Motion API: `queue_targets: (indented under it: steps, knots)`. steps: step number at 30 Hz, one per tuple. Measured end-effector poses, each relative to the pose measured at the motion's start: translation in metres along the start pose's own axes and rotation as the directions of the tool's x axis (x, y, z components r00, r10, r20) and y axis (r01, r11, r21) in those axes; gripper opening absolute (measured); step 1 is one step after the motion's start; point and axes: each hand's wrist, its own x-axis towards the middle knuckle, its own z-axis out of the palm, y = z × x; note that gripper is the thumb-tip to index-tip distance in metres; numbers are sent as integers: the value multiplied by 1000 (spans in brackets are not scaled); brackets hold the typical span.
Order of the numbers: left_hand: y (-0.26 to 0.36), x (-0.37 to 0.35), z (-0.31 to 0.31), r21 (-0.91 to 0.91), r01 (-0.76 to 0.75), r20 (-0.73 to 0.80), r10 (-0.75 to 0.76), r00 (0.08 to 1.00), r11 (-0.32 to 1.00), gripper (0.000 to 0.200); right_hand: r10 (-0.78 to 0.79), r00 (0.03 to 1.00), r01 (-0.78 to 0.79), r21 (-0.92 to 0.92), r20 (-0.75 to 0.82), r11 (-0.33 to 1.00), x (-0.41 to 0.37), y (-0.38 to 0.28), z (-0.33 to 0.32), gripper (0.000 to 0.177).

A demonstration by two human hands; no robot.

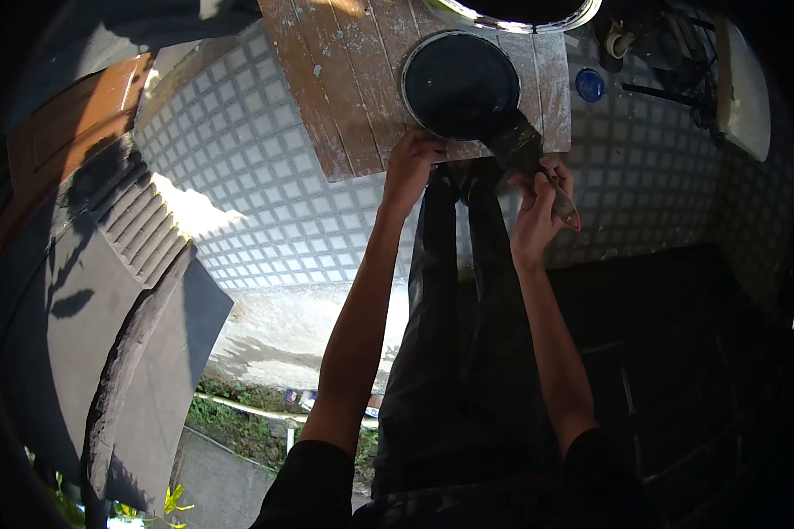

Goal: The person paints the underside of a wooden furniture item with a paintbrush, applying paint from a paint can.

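My right hand (543, 212) grips the handle of a wide paintbrush (513, 145), whose red-tipped end points toward me. Its dark bristle end overlaps the near right rim of a round, pale-rimmed lid or shallow pan (459, 75) coated in dark paint. The pan lies on a worn wooden table (353, 88) spotted with paint. My left hand (412, 167) is at the table's near edge, fingers curled close under the pan's rim; I cannot tell what they hold.
A larger bucket (512, 22) with a pale rim stands at the table's far side. On the tiled floor (265, 176) to the right lie a blue lid (590, 85) and a roll of tape (619, 42). A pale board-like panel (743, 88) is at far right. Steps (141, 225) are at left.
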Motion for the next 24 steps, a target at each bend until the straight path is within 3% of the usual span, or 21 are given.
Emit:
queue_targets:
  steps: [1,4,7,11,20,24]
  knots:
    - [0,-1,2,5,7,-9,-7,1000,1000,34,78,994,-65,150,-82,987,-1,-1,3,22]
    - [3,-8,9,18,22,1,-22,1000,1000,38,239,966,-192,339,-101,921,-5,13,4,26]
    - [0,-10,14,18,24,67,-25,997,1000,40,340,929,-234,479,-148,846,-12,30,12,29]
    - [-1,-5,17,9,24,35,-24,999,1000,35,372,925,-224,681,-78,698,-16,44,17,36]
    - [5,-5,16,-3,59,23,-58,998,998,31,433,894,-161,817,-117,554,-34,60,29,49]
    - [3,-4,12,33,32,80,-34,996,999,34,463,871,-138,822,-166,553,-38,76,36,42]
